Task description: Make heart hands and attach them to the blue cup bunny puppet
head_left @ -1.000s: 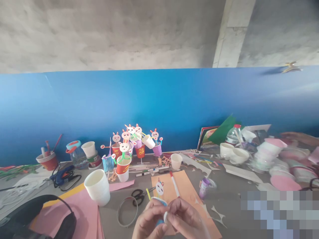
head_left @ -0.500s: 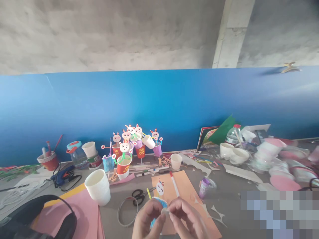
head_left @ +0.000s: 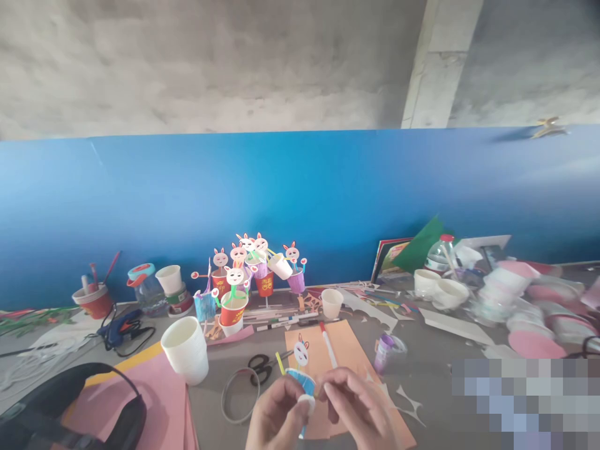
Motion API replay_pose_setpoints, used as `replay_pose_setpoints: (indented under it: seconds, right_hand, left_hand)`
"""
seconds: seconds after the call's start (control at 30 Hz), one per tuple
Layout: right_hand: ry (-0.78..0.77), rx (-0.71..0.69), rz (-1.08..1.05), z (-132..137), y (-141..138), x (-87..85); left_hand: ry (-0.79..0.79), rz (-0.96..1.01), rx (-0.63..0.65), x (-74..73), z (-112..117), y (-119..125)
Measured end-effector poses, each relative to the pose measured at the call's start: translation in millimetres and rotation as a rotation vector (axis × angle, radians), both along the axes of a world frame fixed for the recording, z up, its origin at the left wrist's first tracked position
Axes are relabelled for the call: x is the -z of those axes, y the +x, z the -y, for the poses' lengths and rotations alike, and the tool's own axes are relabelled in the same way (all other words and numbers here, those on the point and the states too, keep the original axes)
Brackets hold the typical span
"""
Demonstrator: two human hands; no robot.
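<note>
Both my hands are low at the bottom middle, above an orange paper sheet [head_left: 347,359]. My left hand [head_left: 276,415] is closed on a blue paper cup craft [head_left: 300,379] that carries a small rabbit face [head_left: 301,352] and a yellow strip. A small white disc [head_left: 307,404] is pinched at its fingertips. My right hand [head_left: 359,409] is closed, pinching a thin strip right beside that disc. A red-capped marker [head_left: 328,345] lies on the orange sheet just behind the hands.
Scissors [head_left: 260,367] and a tape ring [head_left: 239,395] lie left of my hands. A stack of white cups [head_left: 186,349] stands on pink paper [head_left: 140,400]. Finished rabbit cups [head_left: 248,275] line the blue wall. A glue gun [head_left: 122,326] and black headphones [head_left: 70,412] are at the left, bowls [head_left: 497,294] at the right.
My hands shifted slightly; the white disc now shows at my left fingertips and my right fingers pinch a thin strip. The view moved a little.
</note>
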State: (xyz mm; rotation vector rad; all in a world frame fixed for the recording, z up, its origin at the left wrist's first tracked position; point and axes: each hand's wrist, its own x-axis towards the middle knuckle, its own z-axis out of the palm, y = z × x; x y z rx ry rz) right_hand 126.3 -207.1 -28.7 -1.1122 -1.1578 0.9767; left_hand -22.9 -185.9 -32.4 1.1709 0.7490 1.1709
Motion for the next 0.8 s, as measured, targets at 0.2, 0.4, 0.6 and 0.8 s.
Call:
replay_pose_setpoints:
  seconds: [0.2, 0.4, 0.6, 0.8]
  right_hand:
    - [-0.118, -0.226, -0.183, -6, 0, 2.4]
    - [-0.117, -0.232, -0.183, -3, -2, -1.4]
    - [-0.119, -0.158, -0.173, 0, -8, -3.3]
    - [-0.148, -0.143, -0.189, 1, -8, -5.4]
  left_hand:
    - [-0.029, 0.063, 0.02, 3.6, 1, 1]
    - [0.028, 0.022, -0.021, 10.2, 0, 2]
    - [0.163, -0.117, -0.131, 28.6, -4, 2]
    - [0.187, -0.152, -0.15, 28.4, -4, 3]
